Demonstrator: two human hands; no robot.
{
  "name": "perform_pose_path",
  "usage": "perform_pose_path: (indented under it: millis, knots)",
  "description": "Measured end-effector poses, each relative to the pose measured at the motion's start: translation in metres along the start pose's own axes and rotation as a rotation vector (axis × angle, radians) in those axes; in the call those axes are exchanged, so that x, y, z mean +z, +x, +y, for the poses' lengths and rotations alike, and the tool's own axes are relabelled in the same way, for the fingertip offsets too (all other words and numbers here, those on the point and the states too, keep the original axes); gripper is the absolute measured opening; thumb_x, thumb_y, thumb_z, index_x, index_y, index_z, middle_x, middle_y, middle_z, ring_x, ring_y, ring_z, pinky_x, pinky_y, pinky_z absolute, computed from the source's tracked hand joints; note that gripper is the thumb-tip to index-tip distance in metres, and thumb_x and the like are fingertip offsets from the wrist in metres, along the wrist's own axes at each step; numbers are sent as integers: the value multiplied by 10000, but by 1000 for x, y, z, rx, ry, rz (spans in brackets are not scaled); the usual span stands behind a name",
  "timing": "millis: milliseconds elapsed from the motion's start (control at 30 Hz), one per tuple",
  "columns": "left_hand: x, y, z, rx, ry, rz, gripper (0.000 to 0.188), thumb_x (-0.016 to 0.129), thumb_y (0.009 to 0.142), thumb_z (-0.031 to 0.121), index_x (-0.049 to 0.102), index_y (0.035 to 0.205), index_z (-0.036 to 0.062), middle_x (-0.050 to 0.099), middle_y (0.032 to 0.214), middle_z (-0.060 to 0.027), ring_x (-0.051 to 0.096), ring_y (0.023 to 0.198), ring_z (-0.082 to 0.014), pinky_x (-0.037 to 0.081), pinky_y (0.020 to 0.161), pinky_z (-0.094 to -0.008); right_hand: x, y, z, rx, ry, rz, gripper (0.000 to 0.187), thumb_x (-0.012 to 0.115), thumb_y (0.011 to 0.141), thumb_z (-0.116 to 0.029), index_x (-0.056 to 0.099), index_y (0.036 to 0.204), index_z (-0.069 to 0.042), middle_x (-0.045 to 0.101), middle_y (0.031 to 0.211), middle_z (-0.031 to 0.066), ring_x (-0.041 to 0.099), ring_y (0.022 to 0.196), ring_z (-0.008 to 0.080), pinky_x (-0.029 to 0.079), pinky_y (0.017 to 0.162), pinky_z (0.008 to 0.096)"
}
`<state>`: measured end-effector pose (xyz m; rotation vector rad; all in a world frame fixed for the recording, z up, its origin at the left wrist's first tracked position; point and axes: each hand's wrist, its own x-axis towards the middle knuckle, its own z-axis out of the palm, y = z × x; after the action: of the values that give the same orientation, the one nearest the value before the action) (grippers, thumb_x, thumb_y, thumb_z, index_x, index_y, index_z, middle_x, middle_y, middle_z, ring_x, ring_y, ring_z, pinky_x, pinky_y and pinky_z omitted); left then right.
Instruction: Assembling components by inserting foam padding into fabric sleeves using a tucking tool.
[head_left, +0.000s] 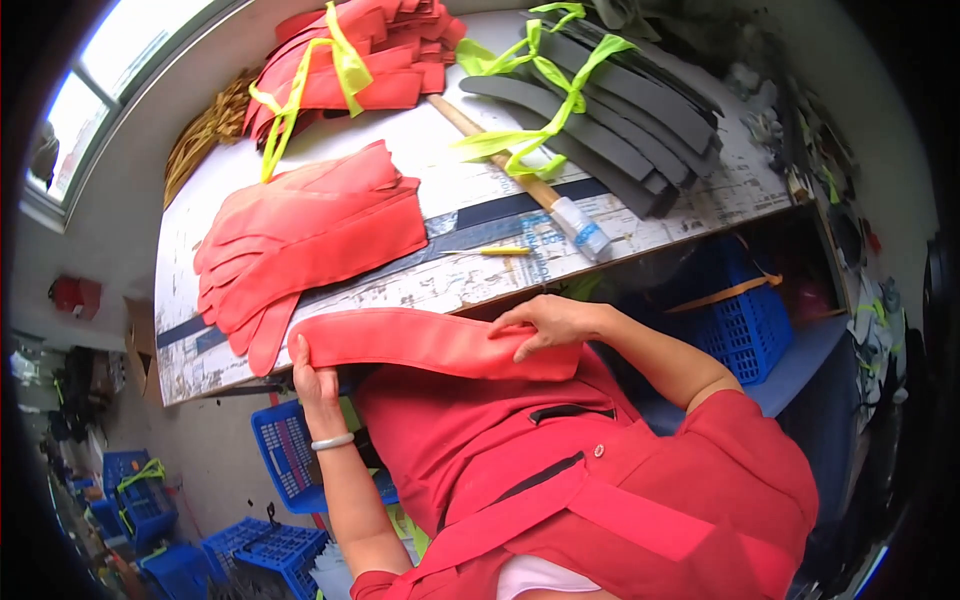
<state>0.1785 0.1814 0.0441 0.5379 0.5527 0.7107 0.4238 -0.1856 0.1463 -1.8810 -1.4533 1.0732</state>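
Note:
A long, curved red fabric strip [410,338] is stretched between my hands, just off the table's front edge and close to my body. Its left end is gripped by my left hand [316,382], thumb on the near face. At the other end my right hand [548,322] has bent fingers and thumb on the strip's upper edge and face. A fanned pile of similar red strips [320,235] lies on the table beyond my left hand. Beyond my right hand lies a brush-like tool with a wooden handle [540,190], its lower end wrapped in clear plastic, with a yellow pen-like tool [505,250] nearby.
Red strips [390,80] and dark grey strips [620,135], tied with neon-yellow bands, lie at the back of the worn white table [450,285]. Brown strips [205,125] lie far left. A blue basket [740,320] sits on the shelf below right; more blue baskets [270,550] stand lower left.

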Motion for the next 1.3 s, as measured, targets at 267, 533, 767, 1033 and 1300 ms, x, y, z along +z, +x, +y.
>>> perform_pose_path:
  millis: [267,533,767,1033,1300]
  knots:
    - [12,-8,-3,-37,63,-21,299,527,989,158,522,1228,-21,609,1219,-167,600,1129,-283,482,1009,-431,-122,-70,93,324,-964,1281,359,702,753,-120,649,1108,-110,614,1057,76,558,1008,278,447,902,377]
    - [9,-9,-4,18,149,11,300,532,988,162,517,1231,-13,615,1201,-160,603,1120,-274,486,1000,-417,-117,-61,107,109,-906,1263,362,731,749,-153,659,1103,-127,604,1068,38,557,1041,231,438,897,392]
    - [20,-8,-7,-19,160,3,299,532,988,171,523,1222,-15,618,1194,-161,614,1097,-273,494,988,-413,-112,-60,130,245,-390,1335,284,729,791,-240,717,1073,-209,605,1226,48,537,1164,257,378,992,405]
    - [21,-13,-6,30,145,34,289,513,1000,185,543,1191,-29,626,1174,-163,623,1076,-267,507,964,-407,-139,-112,45,-76,-910,1660,189,757,816,-150,698,990,-106,662,1003,25,578,940,222,446,862,338]
    - [19,-6,-11,94,82,-5,344,438,1031,263,497,1247,2,592,1216,-146,583,1134,-275,458,1013,-427,-81,-128,-118,-969,-272,1696,492,530,924,-544,573,848,-60,461,735,37,472,636,187,393,540,305]
